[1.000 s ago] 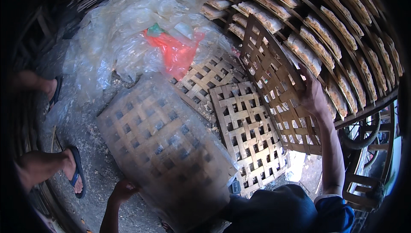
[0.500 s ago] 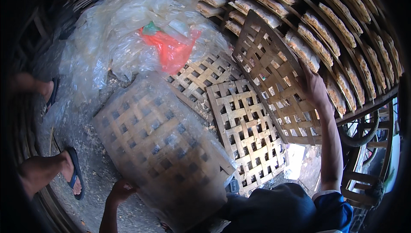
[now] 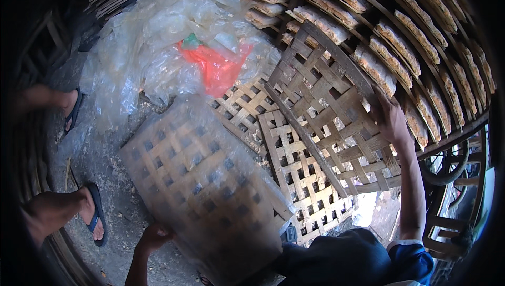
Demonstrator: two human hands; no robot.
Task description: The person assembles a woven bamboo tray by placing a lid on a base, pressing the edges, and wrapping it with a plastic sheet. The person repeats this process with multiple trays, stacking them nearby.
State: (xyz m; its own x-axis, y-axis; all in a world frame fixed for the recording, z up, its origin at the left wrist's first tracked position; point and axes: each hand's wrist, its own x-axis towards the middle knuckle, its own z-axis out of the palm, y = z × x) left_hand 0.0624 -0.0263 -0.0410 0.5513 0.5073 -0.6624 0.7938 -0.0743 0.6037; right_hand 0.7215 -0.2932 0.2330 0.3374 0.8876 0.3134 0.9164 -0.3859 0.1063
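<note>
My right hand [image 3: 392, 116] grips the right edge of a woven bamboo tray [image 3: 331, 112], which is held tilted above the others. With fingers closed at its near left edge, my left hand [image 3: 155, 237] holds another woven tray [image 3: 194, 181] that has a clear plastic sheet over it. Between the two, a lighter woven tray [image 3: 310, 186] lies flat, partly under the raised one. Farther back another lattice tray [image 3: 244, 104] shows in part. The fingertips of both hands are partly hidden by the trays.
A rack [image 3: 336, 2] on the right holds rows of trays with pale, crusted slabs. Crumpled clear plastic sheeting [image 3: 152, 39] with a red plastic bag [image 3: 213, 68] heaps at the back left. Another person's sandalled foot [image 3: 94, 215] stands at the left. A wheel [image 3: 447, 165] is at the right.
The tray in my right hand has tipped flatter and come down over the lighter tray, its face turning upward. The plastic-covered tray stays nearly in place with my left hand on it.
</note>
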